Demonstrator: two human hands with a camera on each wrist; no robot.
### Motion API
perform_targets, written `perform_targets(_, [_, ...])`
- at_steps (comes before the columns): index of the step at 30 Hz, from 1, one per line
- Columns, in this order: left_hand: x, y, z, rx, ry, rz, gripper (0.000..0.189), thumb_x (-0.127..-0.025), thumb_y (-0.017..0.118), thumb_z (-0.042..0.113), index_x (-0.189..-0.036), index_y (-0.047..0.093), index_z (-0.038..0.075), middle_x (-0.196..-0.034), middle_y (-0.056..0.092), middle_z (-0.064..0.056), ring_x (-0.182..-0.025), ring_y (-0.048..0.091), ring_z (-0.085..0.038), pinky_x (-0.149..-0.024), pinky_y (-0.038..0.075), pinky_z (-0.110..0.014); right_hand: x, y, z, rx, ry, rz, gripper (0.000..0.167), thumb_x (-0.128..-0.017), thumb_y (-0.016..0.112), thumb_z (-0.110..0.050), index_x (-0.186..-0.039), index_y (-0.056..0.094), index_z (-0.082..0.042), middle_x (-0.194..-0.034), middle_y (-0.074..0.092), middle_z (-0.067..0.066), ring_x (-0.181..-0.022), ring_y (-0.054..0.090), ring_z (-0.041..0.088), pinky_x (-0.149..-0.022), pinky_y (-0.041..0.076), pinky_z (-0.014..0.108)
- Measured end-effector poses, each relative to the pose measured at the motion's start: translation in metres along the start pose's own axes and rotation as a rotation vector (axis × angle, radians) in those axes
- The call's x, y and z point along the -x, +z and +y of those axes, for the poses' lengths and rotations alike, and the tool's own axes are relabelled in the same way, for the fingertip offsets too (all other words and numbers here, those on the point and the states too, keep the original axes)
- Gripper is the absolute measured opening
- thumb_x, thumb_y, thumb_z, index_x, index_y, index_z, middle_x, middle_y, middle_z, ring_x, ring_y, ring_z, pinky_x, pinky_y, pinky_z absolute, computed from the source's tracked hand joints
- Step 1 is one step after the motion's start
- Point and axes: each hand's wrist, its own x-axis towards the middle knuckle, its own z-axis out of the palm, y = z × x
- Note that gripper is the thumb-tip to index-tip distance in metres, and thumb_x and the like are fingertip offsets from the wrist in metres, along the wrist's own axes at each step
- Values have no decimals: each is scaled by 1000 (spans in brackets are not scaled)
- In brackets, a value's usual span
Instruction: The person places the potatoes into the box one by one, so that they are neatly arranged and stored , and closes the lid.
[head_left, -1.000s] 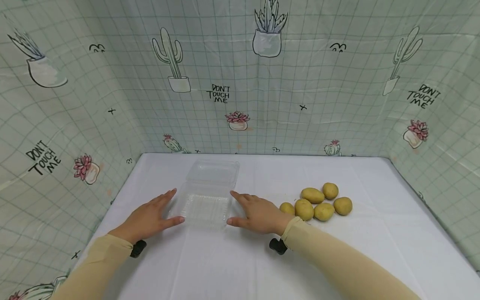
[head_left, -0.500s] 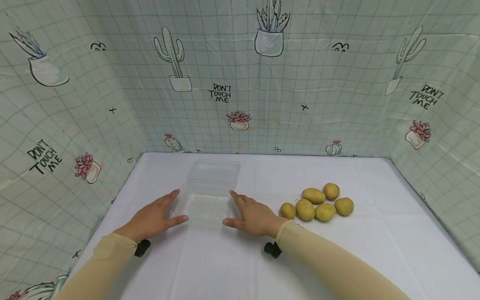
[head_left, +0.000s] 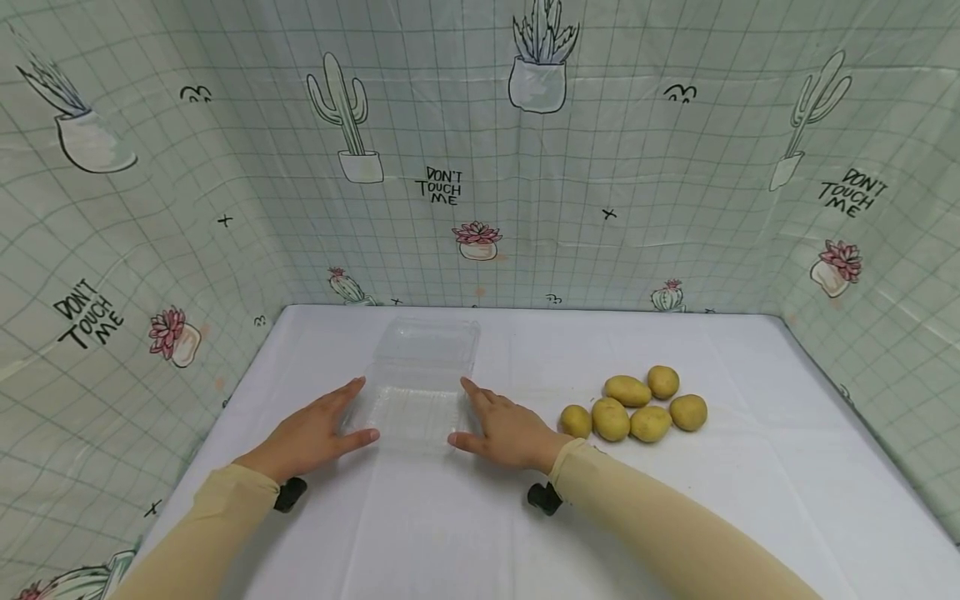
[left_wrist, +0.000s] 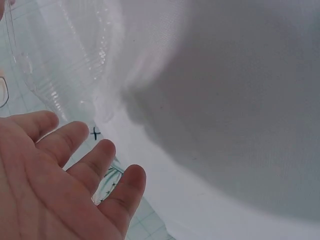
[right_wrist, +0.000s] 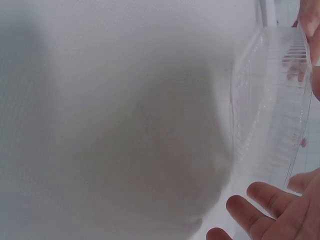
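In the head view a clear plastic clamshell box (head_left: 416,417) lies open on the white table, its lid (head_left: 427,342) folded back toward the far edge. My left hand (head_left: 311,429) is at the box's left side, thumb and fingers spread apart. On the opposite side, my right hand (head_left: 510,429) has its fingertips right at the box's wall. Both wrist views show the fingers extended and slightly bent, with the box's ribbed wall (right_wrist: 270,95) just beyond them. Several yellow potatoes (head_left: 611,419) sit in a loose group to the right of my right hand.
The white cloth-covered table (head_left: 450,542) reaches back to a grid-patterned curtain (head_left: 555,242) printed with cactus drawings, which also encloses both sides. Black wrist cameras (head_left: 543,498) hang under the wrists. My right sleeve passes in front of the potatoes.
My left hand has moved slightly to the right, closer in on the box. My right hand has shifted a little left. The box and potatoes stay where they were.
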Motion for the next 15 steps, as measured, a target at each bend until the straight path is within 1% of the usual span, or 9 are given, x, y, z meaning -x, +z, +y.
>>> perform_targets(4, [-1, 2, -2, 0, -2, -2, 100, -88, 58, 71, -157, 28, 5, -157, 34, -19, -140, 35, -41, -108, 34, -58, -1, 0, 2, 16, 3, 8, 91, -96, 52, -63, -161, 13, -13, -157, 34, 16, -141, 36, 32, -109, 38, 45])
perform_targets(9, [-4, 4, -2, 9, -9, -22, 103, -87, 57, 72, -158, 24, 6, -156, 33, -22, -140, 34, -43, -107, 34, -59, -1, -2, 4, 32, 10, 14, 91, -95, 55, -62, -161, 16, -14, -156, 35, 16, -141, 37, 33, -108, 38, 46])
perform_targets(15, [-6, 5, 7, 38, -10, -40, 105, -86, 58, 72, -159, 21, 7, -157, 31, -22, -141, 33, -42, -108, 33, -58, 5, -11, 8, 75, 12, -3, 90, -95, 54, -63, -161, 18, -14, -157, 35, 16, -142, 35, 33, -111, 34, 46])
